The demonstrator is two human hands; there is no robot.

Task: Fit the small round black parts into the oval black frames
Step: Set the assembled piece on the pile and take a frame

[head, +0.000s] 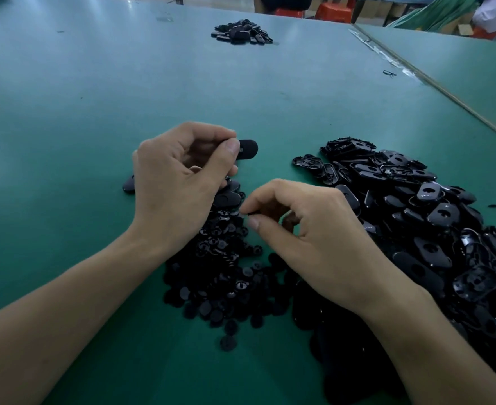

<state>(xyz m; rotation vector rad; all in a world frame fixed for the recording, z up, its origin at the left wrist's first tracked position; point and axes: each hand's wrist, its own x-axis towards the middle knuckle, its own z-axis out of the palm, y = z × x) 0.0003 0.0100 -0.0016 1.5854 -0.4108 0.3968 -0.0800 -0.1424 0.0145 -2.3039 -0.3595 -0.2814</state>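
Observation:
My left hand [179,182] pinches an oval black frame [248,149] between thumb and forefinger, its rounded end sticking out to the right above the table. My right hand [302,229] sits lower and to the right, thumb and forefinger closed on a small round black part [245,214] just over the heap of small round parts [226,282]. A large heap of oval black frames [416,214] lies to the right of my right hand. Part of the round-part heap is hidden under both hands.
The green table [95,97] stretches ahead. A smaller pile of black pieces [242,33] lies at the far side. A seam [433,83] joins a second table on the right. Orange stools and boxes stand beyond the far edge.

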